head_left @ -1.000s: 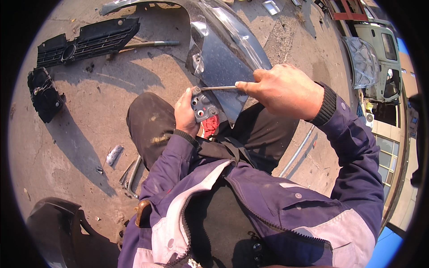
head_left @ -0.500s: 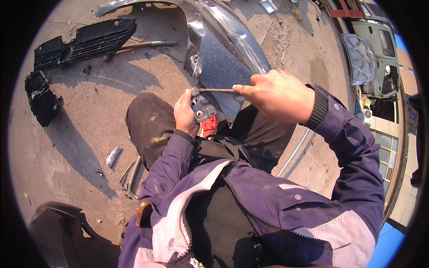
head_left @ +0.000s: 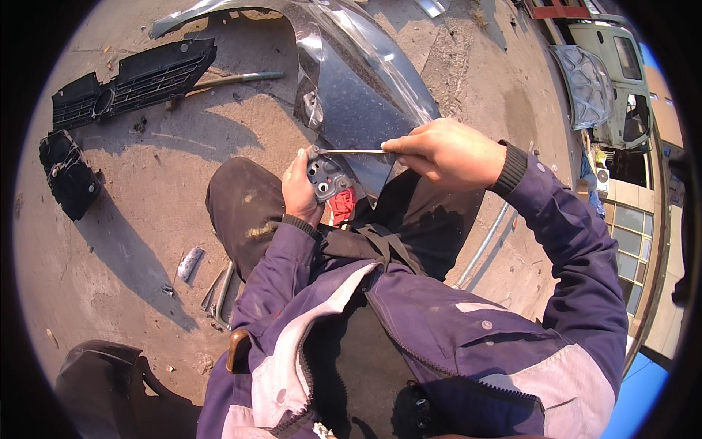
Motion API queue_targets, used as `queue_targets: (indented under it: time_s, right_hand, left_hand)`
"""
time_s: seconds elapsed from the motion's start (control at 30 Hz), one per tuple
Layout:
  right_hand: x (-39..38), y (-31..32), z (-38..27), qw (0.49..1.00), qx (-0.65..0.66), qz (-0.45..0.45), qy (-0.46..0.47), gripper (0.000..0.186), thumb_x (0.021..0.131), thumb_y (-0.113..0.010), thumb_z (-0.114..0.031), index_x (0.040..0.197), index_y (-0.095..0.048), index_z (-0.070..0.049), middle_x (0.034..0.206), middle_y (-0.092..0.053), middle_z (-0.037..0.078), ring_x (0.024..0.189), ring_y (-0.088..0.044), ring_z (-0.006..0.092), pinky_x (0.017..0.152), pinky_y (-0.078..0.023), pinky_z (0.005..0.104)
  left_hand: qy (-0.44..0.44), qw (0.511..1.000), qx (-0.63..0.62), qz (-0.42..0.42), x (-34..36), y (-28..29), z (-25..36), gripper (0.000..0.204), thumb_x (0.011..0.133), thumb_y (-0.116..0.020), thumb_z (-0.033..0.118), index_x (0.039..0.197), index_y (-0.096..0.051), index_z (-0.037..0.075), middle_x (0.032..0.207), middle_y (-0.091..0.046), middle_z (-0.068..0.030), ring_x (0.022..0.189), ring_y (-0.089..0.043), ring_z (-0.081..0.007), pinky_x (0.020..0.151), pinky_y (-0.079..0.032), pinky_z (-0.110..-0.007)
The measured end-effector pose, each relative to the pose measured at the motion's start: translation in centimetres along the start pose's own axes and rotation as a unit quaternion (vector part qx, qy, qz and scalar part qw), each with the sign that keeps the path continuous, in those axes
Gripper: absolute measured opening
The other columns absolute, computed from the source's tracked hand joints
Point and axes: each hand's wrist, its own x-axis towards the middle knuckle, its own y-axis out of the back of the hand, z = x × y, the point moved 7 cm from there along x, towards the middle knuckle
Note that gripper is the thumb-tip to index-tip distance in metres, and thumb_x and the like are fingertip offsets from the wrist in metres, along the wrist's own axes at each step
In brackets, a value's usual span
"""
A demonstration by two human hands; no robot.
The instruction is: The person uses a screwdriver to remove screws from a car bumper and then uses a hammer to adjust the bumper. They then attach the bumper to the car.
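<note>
A: Sunlit ground (head_left: 66, 293) all around, and out front sits the big one, a dark, shiny car panel (head_left: 355, 102), its tip pointing in between the knees (head_left: 241, 194)!

B: Left of it lies a slatted black grille (head_left: 146, 86), with a smaller black housing (head_left: 71, 174) just below that.

A: And the hands?

B: Both busy! The right hand (head_left: 450, 154) is closed, thumb and fingers pinching something thin. The left hand (head_left: 298, 189) grips the side of a grey metal plate (head_left: 330, 179).

A: Where's that plate exactly?

B: Held up between the knees, round holes showing, a crumpled red cloth (head_left: 342, 206) at its lower edge.

A: And the slimmest piece?

B: A metal rod (head_left: 355, 151), nearly level, running from the right fingertips to the plate's upper-left corner. Whether it touches there, I can't tell.
</note>
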Motion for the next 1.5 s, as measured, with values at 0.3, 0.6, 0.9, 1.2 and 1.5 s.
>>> queue_targets:
  time_s: [0.3,0.6,0.9,1.2,1.5]
  right_hand:
    - [-2.5,-2.5,-0.2,0.997,0.052,0.034,-0.055,0.036,0.102,-0.069,-0.016,0.136,-0.073,-0.002,0.099,-0.075,0.024,0.094,-0.074,0.0445,0.083,-0.059,0.0504]
    - [-5.4,-2.0,-1.0,0.980,0.089,0.151,-0.095,0.041,0.105,-0.071,-0.017,0.143,-0.068,-0.003,0.116,-0.077,0.024,0.101,-0.077,0.0388,0.088,-0.059,0.0422]
    - [-11.5,-3.0,15.3,0.840,0.121,0.324,-0.418,0.036,0.109,-0.071,-0.035,0.100,-0.066,-0.001,0.087,-0.070,0.011,0.080,-0.063,0.0160,0.071,-0.050,0.0360]
    - [-4.0,-5.7,20.1,0.752,0.570,0.219,-0.251,0.026,0.109,-0.073,-0.028,0.115,-0.073,-0.003,0.099,-0.075,-0.003,0.082,-0.067,0.0035,0.074,-0.053,0.0226]
    - [-2.0,5.9,13.1,0.783,0.518,0.316,-0.137,0.028,0.101,-0.081,-0.026,0.107,-0.064,-0.005,0.091,-0.065,-0.004,0.074,-0.060,0.0028,0.067,-0.047,0.0207]
  left_hand:
    - [-0.007,1.000,-0.004,0.004,-0.3,-0.5,0.5,0.035,0.118,-0.054,0.025,0.132,-0.071,-0.002,0.111,-0.079,-0.0091,0.093,-0.078,-0.0183,0.084,-0.064,-0.034]
    - [-0.007,1.000,-0.013,0.004,-0.4,-0.9,1.1,0.033,0.118,-0.057,0.022,0.137,-0.068,-0.003,0.113,-0.079,-0.0091,0.095,-0.078,-0.0170,0.085,-0.065,-0.034]
    - [-0.008,1.000,-0.003,-0.028,-0.9,-1.1,1.8,0.036,0.112,-0.067,0.012,0.144,-0.063,-0.003,0.123,-0.077,-0.0089,0.102,-0.076,-0.0145,0.088,-0.063,-0.031]
    - [-0.005,0.998,-0.024,-0.065,-1.2,-1.7,2.1,0.040,0.112,-0.063,0.008,0.151,-0.060,-0.004,0.127,-0.078,-0.0119,0.106,-0.078,-0.0177,0.091,-0.065,-0.033]
    - [-0.059,0.986,-0.061,-0.145,-1.9,-6.1,6.4,0.042,0.114,-0.063,0.013,0.152,-0.058,-0.005,0.129,-0.077,-0.0128,0.108,-0.078,-0.0184,0.095,-0.066,-0.035]
